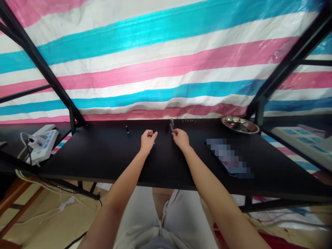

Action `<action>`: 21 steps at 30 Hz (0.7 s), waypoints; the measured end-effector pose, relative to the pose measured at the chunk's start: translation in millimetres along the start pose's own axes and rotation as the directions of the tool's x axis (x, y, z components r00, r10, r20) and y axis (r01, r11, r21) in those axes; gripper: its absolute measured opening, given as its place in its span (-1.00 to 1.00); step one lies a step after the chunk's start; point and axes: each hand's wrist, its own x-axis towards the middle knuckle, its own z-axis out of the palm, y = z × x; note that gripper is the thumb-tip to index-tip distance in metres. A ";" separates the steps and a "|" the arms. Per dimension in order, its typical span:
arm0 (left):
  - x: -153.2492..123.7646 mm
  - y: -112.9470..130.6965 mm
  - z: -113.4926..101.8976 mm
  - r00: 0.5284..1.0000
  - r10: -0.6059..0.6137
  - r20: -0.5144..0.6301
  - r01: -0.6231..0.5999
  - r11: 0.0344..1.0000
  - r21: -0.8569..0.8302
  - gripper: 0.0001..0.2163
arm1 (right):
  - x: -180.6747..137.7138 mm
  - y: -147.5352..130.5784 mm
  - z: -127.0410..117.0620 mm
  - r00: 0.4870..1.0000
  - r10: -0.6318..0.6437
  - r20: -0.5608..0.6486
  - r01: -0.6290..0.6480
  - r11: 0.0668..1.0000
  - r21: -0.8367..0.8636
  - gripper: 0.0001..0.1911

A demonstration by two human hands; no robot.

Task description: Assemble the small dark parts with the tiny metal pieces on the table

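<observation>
Near the centre of the frame both hands rest over a black table (103, 155). The left hand (147, 140) is curled into a loose fist, and whether it pinches anything is too small to tell. Just to its right, the right hand (181, 137) has its fingers closed on the lower end of a short string of purplish beads (171, 125), which rises from the fingertips toward the table's far edge. A small dark object (127, 130) stands left of the left hand. A metal dish (240, 124) sits at the right, a blurred flat item (229, 157) below it, and a power strip (43, 140) lies at the far left.
</observation>
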 end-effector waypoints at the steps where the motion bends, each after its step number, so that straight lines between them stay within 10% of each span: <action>1: -0.1 -0.1 0.2 1.000 0.000 0.004 0.000 1.000 0.011 -0.76 | 1.9 1.1 1.1 1.000 0.016 0.000 -0.016 1.000 -0.004 -0.78; 21: 21.7 -12.8 27.9 0.974 0.111 0.198 -0.196 0.853 0.483 -0.84 | 9.9 -2.1 0.4 0.994 0.094 0.053 -0.085 0.984 -0.156 -0.71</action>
